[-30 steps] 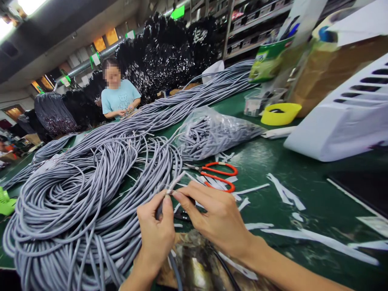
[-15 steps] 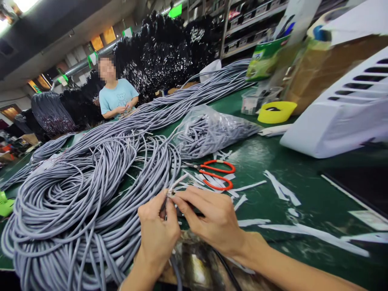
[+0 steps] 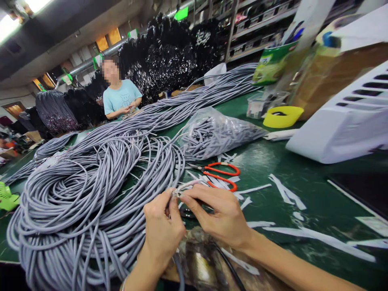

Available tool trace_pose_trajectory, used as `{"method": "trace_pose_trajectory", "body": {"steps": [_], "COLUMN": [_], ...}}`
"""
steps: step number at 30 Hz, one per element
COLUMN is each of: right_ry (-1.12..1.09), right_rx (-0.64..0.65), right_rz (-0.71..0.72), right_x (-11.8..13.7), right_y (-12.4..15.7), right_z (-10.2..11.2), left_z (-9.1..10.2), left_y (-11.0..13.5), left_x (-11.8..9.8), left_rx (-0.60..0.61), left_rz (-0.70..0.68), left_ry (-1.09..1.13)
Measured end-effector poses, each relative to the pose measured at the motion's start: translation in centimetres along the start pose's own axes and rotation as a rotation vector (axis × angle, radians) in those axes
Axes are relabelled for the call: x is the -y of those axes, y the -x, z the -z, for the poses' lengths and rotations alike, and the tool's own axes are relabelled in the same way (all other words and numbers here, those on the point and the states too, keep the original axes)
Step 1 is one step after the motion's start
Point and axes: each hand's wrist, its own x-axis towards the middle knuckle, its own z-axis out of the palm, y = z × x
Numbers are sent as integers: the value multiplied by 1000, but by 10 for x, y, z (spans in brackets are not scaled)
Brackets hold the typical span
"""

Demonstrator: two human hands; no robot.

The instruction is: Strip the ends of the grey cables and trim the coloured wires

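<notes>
My left hand (image 3: 163,222) is closed in a pinch around a grey cable (image 3: 179,273), whose length hangs below the hand. Out of the pinch comes the cable's stripped end (image 3: 188,185), whitish and pointing right. My right hand (image 3: 221,214) has thumb and forefinger pinched at the base of that end, against the left fingertips. Exactly what lies between the right fingertips is too small to make out. Just beyond the hands are orange-handled scissors (image 3: 222,171) and white strips (image 3: 254,189). Under the hands sits a worn, shiny block-like object (image 3: 198,258).
Coiled grey cables (image 3: 75,182) fill the left side of the green table (image 3: 273,157). Behind the scissors lies a clear bag of short grey pieces (image 3: 212,133). A yellow ring (image 3: 283,117) and a white slotted casing (image 3: 336,129) stand right. A person (image 3: 123,99) works across the table.
The stripped end has swung from pointing up to leaning right, over the right forefinger. Both hands stay pinched together. The whole scene has shifted slightly right and down in the picture.
</notes>
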Motion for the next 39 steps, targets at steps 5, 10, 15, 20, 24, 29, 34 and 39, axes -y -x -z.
{"method": "trace_pose_trajectory", "body": {"steps": [5, 10, 15, 20, 24, 29, 34, 39], "right_ry": [12, 92, 83, 135, 344, 372, 311, 172], "right_rx": [46, -27, -59, -53, -65, 4, 47, 21], "right_rz": [-276, -109, 222, 184, 13, -19, -59, -101], "right_x": [-5, 1, 21, 20, 6, 2, 1, 0], "right_y": [-6, -6, 7, 4, -4, -2, 0, -4], "right_z": [-2, -1, -5, -1, 5, 3, 1, 1], "left_z": [-2, -3, -7, -7, -4, -3, -3, -3], "left_y": [2, 6, 1, -8, -9, -7, -4, 0], "left_x": [0, -1, 7, 8, 2, 1, -1, -4], "left_rx": [-17, -234, -136, -35, -65, -39, -44, 0], "left_rz": [-30, -170, -60, 223, 231, 184, 165, 133], "left_ry": [-18, -117, -180, 33, 120, 139, 138, 66]}}
